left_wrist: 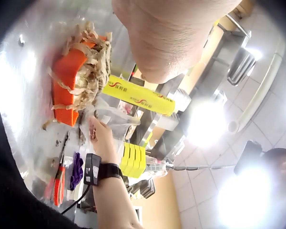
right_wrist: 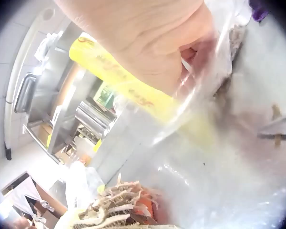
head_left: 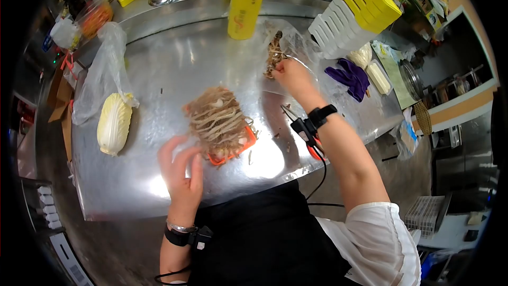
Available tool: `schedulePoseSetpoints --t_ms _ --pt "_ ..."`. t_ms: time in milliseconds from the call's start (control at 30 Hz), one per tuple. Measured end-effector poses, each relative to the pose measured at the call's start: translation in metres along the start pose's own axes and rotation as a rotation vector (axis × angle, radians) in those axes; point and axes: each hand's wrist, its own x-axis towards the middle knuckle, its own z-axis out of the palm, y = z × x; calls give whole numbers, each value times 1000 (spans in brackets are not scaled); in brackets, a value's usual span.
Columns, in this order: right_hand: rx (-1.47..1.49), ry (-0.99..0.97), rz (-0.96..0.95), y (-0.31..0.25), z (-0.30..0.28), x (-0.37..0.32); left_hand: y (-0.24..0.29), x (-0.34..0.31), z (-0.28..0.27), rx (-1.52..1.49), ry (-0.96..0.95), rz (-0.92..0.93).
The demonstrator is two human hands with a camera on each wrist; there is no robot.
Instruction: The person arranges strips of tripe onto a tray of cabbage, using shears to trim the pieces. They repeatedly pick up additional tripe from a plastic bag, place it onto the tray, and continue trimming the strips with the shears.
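An orange tray (head_left: 248, 136) heaped with pale brown strips (head_left: 216, 119) stands mid-table. Just short of its near left corner is my left hand (head_left: 182, 175), fingers spread and slightly bent, holding nothing. My right hand (head_left: 296, 80) reaches to the far side, where its bent fingers pinch a clear plastic bag (right_wrist: 181, 117). Right at those fingertips lies a narrow clump of dark brown scraps (head_left: 274, 53). The right wrist view shows film across the fingers, partly blurring them. Scissors with orange-red handles (left_wrist: 59, 183) lie on the table beneath the right wrist.
A Chinese cabbage (head_left: 115, 124) lies at the left beside a crumpled clear bag (head_left: 101, 69). The yellow cling film box (head_left: 246, 8) stands at the back. Stacked white and yellow containers (head_left: 349, 18) and a purple cloth (head_left: 349, 79) are at the right.
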Motion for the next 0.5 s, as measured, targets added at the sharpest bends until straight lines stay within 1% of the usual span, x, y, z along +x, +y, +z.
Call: schedulePoseSetpoints --t_ms 67,167,267,367,400,500 --pt "-131 118 -167 1 17 -4 1 1 2 -4 -7 7" --pt "-315 144 -148 6 41 8 3 2 -1 6 -9 17" --pt "-175 3 -159 -2 8 3 1 2 -6 16 1 18" --pt "319 20 -127 8 -14 -1 -5 1 -6 9 15 -1" --pt "480 -28 -94 13 -19 0 -6 1 -4 0 22 -4" --pt "939 -242 9 -14 -67 -30 -6 9 2 -68 3 15"
